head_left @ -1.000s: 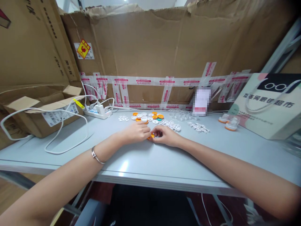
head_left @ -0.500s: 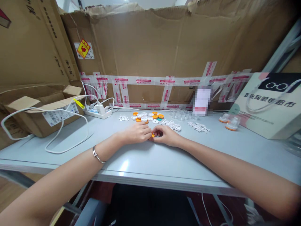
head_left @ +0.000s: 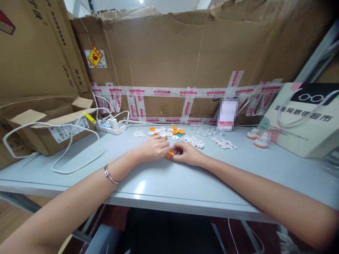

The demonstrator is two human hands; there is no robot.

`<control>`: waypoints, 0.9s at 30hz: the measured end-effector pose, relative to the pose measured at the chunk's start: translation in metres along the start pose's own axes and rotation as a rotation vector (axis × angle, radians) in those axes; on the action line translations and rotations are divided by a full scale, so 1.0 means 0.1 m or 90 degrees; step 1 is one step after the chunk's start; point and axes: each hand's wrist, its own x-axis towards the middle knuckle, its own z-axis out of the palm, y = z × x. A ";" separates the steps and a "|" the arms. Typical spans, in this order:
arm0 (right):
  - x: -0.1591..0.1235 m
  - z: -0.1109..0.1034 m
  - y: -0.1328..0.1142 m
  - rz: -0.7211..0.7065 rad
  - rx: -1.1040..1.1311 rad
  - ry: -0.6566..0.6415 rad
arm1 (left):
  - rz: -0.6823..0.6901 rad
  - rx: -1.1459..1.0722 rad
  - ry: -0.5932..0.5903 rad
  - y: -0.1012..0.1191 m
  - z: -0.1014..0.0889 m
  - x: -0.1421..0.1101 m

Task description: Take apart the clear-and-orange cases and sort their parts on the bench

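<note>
Between my hands, just above the grey tabletop, is a small round orange plastic piece [head_left: 170,154]. My right hand [head_left: 186,152] is closed on its right side with thumb and fingers. My left hand [head_left: 155,148] curls over its left side, fingers bent together at the edge and partly hiding it. Right behind lie several orange and white round caps [head_left: 180,131], with a teal one [head_left: 179,134] among them. A heap of small white parts [head_left: 192,141] sits behind my right hand, and small white discs [head_left: 139,133] lie behind my left.
Clear plastic cups [head_left: 203,129] stand at the back. More white parts [head_left: 224,143] and two assembled orange-based pieces [head_left: 261,140] lie to the right, near a paper bag [head_left: 302,120]. A power strip [head_left: 111,127], a white cable [head_left: 62,172] and a carton [head_left: 50,130] occupy the left.
My left fingers have lifted and shifted slightly, so more of the orange piece shows. My right hand stays almost in place. The view has tilted a little.
</note>
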 end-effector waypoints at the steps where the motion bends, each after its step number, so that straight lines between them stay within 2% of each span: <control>1: 0.00 0.00 0.00 0.001 0.002 0.000 | -0.025 -0.014 0.011 -0.02 0.00 0.00; 4: -0.01 0.00 -0.01 0.008 0.003 0.003 | -0.161 -0.094 0.041 -0.20 -0.05 -0.11; 6: -0.02 -0.01 -0.03 0.015 -0.005 0.005 | -0.294 -0.168 0.013 -0.39 -0.13 -0.28; 8: -0.02 -0.02 -0.04 0.019 -0.014 0.004 | -0.445 -0.210 -0.110 -0.61 -0.21 -0.51; 10: -0.02 -0.02 -0.04 0.018 -0.019 -0.001 | -0.597 -0.184 -0.299 -0.78 -0.27 -0.75; 12: -0.02 -0.03 -0.04 0.015 -0.024 -0.004 | -0.636 -0.174 -0.371 -0.87 -0.28 -0.92; 14: -0.03 -0.03 -0.04 0.015 -0.028 -0.005 | -0.643 -0.179 -0.410 -0.90 -0.26 -0.99; 18: -0.03 -0.03 -0.05 0.013 -0.033 -0.005 | -0.644 -0.184 -0.462 -0.83 -0.20 -0.92; 23: -0.02 -0.03 -0.06 0.017 0.003 0.012 | -0.639 -0.178 -0.491 -0.78 -0.21 -0.83; 27: 0.00 -0.07 -0.07 0.008 0.030 0.079 | -0.638 -0.168 -0.482 -0.77 -0.25 -0.83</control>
